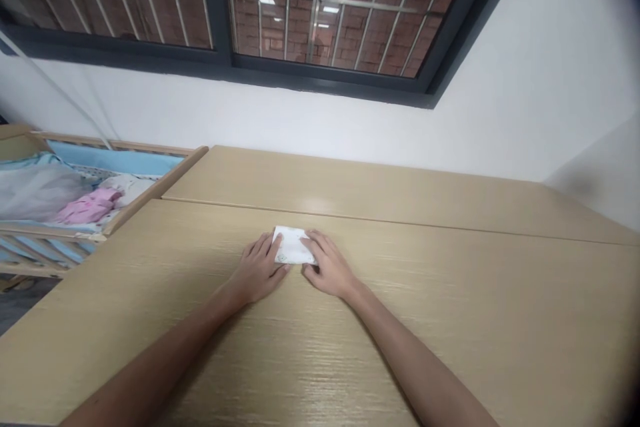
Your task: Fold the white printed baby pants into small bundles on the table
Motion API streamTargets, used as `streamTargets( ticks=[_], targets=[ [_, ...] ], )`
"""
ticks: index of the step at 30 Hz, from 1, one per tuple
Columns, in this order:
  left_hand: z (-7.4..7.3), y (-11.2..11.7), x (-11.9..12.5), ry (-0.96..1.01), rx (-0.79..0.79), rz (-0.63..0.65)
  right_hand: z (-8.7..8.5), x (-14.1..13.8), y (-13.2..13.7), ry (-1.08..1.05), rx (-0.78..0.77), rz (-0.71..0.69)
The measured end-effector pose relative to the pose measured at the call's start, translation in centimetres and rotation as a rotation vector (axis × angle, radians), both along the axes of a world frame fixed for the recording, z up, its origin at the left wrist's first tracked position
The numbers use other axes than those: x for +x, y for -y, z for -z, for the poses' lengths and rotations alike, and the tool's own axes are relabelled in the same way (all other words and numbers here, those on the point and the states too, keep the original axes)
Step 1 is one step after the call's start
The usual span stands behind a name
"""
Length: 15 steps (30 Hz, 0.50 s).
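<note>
A small white folded piece (294, 247), flat and roughly rectangular, lies on the light wooden table; faint printed marks show near its edges. Whether it is cloth or paper I cannot tell. My left hand (260, 270) rests at its left side, fingers stretched out, with the index finger on the white surface and the thumb near the lower edge. At the right side lies my right hand (330, 267), its fingers extended over the right edge and its thumb bent by the lower right corner. Both hands are open and low against the tabletop.
The wooden tabletop (450, 320) has a seam running across its far part. A wooden crib (185, 170) with blue lining, bedding and a pink cloth (93, 205) stands at the left. Behind are a white wall (320, 123) and a dark-framed barred window (325, 80).
</note>
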<state>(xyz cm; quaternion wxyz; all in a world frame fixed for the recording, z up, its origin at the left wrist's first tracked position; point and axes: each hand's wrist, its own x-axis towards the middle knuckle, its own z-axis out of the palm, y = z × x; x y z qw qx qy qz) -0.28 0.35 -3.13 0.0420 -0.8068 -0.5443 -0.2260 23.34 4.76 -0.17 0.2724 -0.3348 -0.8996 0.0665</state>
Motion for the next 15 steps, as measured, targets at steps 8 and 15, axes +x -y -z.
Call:
streamTargets(
  ticks=[8,15],
  targets=[
    [-0.01,0.01,0.02,-0.001,0.008,0.001,-0.08,0.01,0.07,-0.01,-0.001,0.0],
    [-0.18,0.03,0.1,0.009,0.005,0.0,-0.02,0.07,0.04,-0.005,-0.007,0.0]
  ],
)
